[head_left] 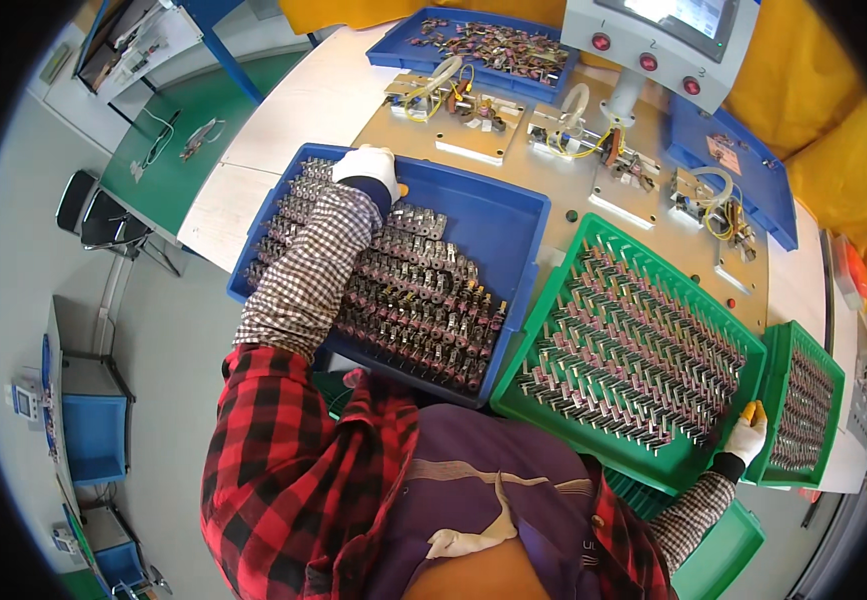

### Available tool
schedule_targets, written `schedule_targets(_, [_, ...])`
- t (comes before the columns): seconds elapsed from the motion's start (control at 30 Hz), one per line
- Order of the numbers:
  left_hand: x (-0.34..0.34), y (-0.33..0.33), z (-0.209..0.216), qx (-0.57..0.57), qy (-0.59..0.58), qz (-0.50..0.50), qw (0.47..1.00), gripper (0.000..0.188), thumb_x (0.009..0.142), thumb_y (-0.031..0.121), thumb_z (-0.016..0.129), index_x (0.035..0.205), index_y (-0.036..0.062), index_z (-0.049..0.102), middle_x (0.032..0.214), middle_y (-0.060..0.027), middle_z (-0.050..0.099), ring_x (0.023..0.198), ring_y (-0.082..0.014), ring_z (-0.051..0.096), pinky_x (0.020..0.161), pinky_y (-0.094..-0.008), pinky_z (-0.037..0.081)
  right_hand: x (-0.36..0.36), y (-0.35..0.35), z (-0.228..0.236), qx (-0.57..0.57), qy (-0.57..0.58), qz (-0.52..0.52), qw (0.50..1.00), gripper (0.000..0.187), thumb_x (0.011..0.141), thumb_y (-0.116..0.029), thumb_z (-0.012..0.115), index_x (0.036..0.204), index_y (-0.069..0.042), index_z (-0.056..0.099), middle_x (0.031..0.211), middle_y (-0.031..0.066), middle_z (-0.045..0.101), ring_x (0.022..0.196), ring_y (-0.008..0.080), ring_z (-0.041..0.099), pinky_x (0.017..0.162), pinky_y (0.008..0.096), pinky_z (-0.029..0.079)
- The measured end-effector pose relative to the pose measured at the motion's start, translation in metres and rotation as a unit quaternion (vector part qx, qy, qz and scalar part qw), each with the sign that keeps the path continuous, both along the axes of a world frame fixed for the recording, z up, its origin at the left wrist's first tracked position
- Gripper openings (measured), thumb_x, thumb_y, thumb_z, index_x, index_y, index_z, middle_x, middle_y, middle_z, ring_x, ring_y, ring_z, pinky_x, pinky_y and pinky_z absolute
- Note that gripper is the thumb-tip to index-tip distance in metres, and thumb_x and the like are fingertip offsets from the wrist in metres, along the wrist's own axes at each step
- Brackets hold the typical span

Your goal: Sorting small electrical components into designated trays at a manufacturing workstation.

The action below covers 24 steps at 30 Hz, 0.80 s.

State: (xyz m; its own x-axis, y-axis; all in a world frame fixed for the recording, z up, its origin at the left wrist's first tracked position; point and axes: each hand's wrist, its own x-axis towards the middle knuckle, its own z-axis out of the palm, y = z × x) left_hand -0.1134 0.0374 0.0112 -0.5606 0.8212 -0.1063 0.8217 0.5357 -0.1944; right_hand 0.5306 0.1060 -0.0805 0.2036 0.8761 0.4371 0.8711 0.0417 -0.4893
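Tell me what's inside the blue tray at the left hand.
Small metal parts sit in rows inside the blue tray. The left hand and checked sleeve cover a strip, so anything beneath is hidden.

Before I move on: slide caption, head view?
White-gloved left hand at blue plastic tray of metal parts; white-gloved right hand at large green plastic tray.

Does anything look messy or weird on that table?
A bit: the small parts in the top-middle blue tray lie in a jumbled heap, while those in the big green tray sit in neat rows. Nothing looks plainly spilled.
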Motion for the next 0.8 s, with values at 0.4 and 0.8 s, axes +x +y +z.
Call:
schedule_targets(0.4, [0.038,0.022,-0.005,0.033,-0.141,-0.097,0.985,0.027,0.072,0.018,0.060,0.093,0.0025,0.059,0.095,-0.0145,0.060,0.083,-0.0287,0.060,0.078,-0.0346,0.048,-0.021,-0.004,0.017,0.058,-0.055,0.009,0.997,0.027,0.082,-0.013,0.056,0.107,-0.003,0.057,0.095,0.0090,0.062,0.080,0.0186,0.058,0.070,0.0248,0.045])
schedule_targets(0.8, [0.031,-0.011,0.017,0.419,-0.594,-0.008,0.686,0.024,0.077,0.006,0.059,0.099,-0.0032,0.053,0.088,-0.0171,0.060,0.071,-0.0229,0.061,0.063,-0.0277,0.052,-0.060,-0.017,0.041,0.081,-0.110,0.052,0.989,0.028,0.080,-0.014,0.058,0.106,-0.003,0.058,0.093,0.0102,0.063,0.079,0.0206,0.059,0.069,0.0266,0.046])
